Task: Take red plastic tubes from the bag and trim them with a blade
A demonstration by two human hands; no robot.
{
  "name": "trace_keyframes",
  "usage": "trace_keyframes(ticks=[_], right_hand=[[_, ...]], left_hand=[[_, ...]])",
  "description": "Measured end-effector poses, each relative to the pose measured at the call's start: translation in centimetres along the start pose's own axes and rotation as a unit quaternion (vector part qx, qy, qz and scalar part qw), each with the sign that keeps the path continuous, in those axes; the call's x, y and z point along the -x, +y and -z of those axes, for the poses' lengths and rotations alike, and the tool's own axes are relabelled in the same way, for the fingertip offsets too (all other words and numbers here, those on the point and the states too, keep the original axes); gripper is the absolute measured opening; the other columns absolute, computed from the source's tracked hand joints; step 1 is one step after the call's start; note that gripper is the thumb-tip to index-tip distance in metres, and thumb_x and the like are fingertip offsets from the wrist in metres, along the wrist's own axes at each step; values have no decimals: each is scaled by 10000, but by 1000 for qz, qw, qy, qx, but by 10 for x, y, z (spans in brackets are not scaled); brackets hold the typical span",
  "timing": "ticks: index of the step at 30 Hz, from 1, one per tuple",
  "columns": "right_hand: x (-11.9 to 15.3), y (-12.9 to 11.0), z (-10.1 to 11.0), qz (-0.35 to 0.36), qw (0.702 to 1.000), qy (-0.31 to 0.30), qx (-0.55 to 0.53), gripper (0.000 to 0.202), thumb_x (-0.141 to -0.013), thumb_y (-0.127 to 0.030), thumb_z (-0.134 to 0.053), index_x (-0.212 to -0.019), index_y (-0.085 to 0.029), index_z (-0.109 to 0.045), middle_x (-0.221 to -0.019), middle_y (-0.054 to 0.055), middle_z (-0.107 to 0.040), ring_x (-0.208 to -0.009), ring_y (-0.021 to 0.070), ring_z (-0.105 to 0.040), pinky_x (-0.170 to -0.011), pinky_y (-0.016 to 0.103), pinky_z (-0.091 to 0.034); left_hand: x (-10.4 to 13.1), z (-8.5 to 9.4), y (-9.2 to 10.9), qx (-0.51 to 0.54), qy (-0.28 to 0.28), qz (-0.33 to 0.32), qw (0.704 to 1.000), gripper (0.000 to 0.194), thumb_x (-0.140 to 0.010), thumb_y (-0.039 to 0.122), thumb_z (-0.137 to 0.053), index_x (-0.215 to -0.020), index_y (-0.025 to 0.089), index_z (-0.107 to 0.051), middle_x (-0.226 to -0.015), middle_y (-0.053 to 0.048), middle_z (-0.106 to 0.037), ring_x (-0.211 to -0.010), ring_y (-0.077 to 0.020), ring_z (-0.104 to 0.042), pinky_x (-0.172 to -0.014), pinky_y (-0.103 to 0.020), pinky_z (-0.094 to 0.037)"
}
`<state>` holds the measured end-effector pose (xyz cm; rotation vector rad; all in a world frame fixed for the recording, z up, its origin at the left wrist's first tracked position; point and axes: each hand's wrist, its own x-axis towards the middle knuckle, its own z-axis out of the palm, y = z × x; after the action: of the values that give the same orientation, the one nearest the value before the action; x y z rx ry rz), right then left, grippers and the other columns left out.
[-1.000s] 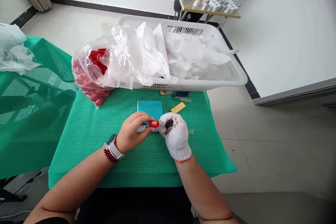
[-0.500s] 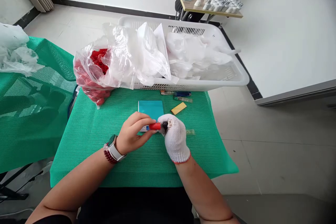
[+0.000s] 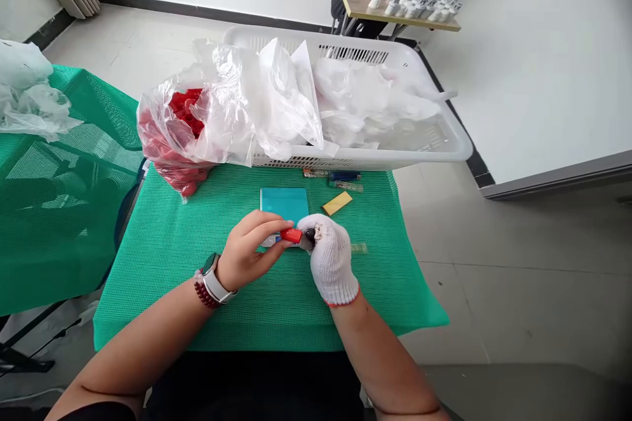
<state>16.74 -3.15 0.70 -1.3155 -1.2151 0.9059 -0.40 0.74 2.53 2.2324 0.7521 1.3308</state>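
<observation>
My left hand, bare and with a watch at the wrist, pinches a small red plastic piece between thumb and fingers. My right hand wears a white knit glove and is closed around something with a dark rounded end, the rest hidden in the fist. The red piece points at this dark end, close by; I cannot tell whether they touch. Just behind the hands lies a flat teal-topped box, its front partly covered by my fingers. A yellow block rests to its right.
A green mesh cloth covers the table. Behind stand a white basket of plastic bags and a clear bag of red pieces. Several small tubes lie before the basket. A gloved person works at a far table.
The red piece has tilted slightly, its right end now a little lower. Both hands stay in almost the same place and keep their grips. The view has shifted slightly.
</observation>
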Motion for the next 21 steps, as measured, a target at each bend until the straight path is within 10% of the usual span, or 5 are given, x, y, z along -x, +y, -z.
trace_keyframes(ticks=[21], right_hand=[[-3, 3, 6, 70, 995, -7, 64, 386, -1000, -339, -342, -805, -198, -644, -772, 27, -656, -661, 129, -620, -532, 220, -498]], left_hand=[[-3, -1, -1, 7, -4, 13, 1000, 176, -856, 211, -724, -1012, 185, -646, -863, -48, -705, -759, -139, -663, -661, -248, -563]])
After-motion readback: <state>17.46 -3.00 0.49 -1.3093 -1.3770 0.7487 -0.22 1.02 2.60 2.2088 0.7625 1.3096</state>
